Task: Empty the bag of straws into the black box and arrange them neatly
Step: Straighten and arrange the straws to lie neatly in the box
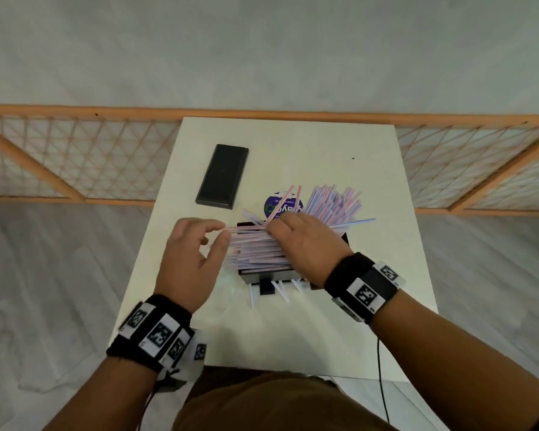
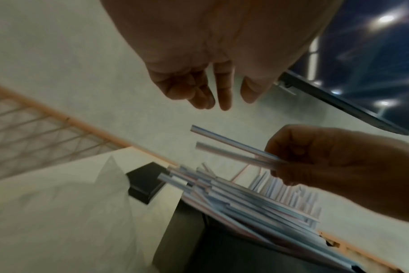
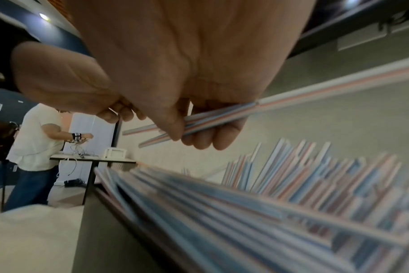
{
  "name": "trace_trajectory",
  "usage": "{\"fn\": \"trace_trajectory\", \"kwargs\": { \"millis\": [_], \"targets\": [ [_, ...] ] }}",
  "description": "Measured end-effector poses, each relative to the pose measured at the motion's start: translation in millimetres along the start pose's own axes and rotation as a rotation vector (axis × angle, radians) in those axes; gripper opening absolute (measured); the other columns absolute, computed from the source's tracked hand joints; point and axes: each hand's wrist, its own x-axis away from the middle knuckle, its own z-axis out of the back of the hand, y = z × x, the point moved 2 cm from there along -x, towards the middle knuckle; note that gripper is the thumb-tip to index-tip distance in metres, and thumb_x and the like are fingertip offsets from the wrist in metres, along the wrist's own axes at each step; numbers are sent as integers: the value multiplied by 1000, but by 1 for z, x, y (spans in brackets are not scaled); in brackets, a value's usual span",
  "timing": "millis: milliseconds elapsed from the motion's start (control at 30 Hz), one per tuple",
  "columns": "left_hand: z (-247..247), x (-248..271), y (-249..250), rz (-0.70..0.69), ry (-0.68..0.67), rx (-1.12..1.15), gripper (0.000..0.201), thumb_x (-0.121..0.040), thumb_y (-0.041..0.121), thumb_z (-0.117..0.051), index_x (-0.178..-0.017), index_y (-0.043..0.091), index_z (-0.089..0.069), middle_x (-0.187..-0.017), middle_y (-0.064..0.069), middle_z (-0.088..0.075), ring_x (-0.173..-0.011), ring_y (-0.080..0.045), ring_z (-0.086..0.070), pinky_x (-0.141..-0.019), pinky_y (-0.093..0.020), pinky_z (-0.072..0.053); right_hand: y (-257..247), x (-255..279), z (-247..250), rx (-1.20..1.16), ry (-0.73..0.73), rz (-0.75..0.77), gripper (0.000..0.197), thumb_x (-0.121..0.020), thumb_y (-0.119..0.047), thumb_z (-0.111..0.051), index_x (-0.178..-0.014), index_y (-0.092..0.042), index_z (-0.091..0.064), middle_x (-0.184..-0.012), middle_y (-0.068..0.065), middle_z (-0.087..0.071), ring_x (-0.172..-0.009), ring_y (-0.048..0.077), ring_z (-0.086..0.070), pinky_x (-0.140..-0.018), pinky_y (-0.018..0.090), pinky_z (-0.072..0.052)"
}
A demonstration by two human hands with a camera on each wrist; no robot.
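Observation:
The black box (image 1: 252, 276) sits mid-table, heaped with pink and blue striped straws (image 1: 259, 251) lying crosswise, their ends sticking out over its left edge. My right hand (image 1: 273, 228) pinches a few straws (image 2: 227, 147) between thumb and fingers just above the heap (image 3: 245, 212); the grip shows in the right wrist view (image 3: 187, 136). My left hand (image 1: 223, 234) hovers at the heap's left ends, fingers relaxed (image 2: 222, 103), holding nothing. Behind the box lies another bunch of straws (image 1: 333, 203) beside a purple round label (image 1: 280, 205). Clear plastic (image 2: 105, 184) lies left of the box.
The box's black lid (image 1: 223, 177) lies flat at the table's far left. A few loose straws (image 1: 282, 290) poke out at the box's near side. A wooden lattice fence (image 1: 75, 157) runs behind the white table (image 1: 371, 275). Another person (image 3: 35, 144) works at a distant table.

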Motion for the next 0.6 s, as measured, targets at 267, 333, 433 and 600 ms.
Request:
{"fn": "trace_trajectory", "kwargs": {
  "millis": [267,333,433,600],
  "targets": [
    [-33,-21,-49,473,-112,220,56,-99,51,-56,-144,19,-48,-147,-1,-50,-128,-18,-51,-105,-32,-39,-5,-26,-41,-56,2,-40,28,-94,-11,-54,-122,-12,-56,-107,12,-59,-92,34,-56,-83,50,-52],
    [-37,-26,-49,519,-96,313,52,-99,50,-56,-142,20,-50,-142,0,-56,-121,-17,-56,-104,-33,-43,-9,-28,-34,-90,58,-58,30,-94,-20,-61,-122,-11,-59,-108,11,-58,-94,32,-56,-84,48,-51],
    [-41,-34,-52,567,-31,427,52,-99,51,-56,-143,23,-49,-138,5,-55,-123,-16,-54,-107,-35,-42,-8,-17,-7,-142,233,-124,34,-95,-32,-63,-123,-11,-63,-114,8,-60,-104,27,-56,-94,38,-48],
    [-52,-41,-59,672,-14,622,84,-77,77,-52,-147,30,-48,-146,7,-52,-134,-17,-50,-119,-45,-35,30,46,5,-257,535,-745,28,-98,-25,-62,-123,-12,-60,-118,4,-58,-108,21,-58,-91,35,-50]
  ]
}}
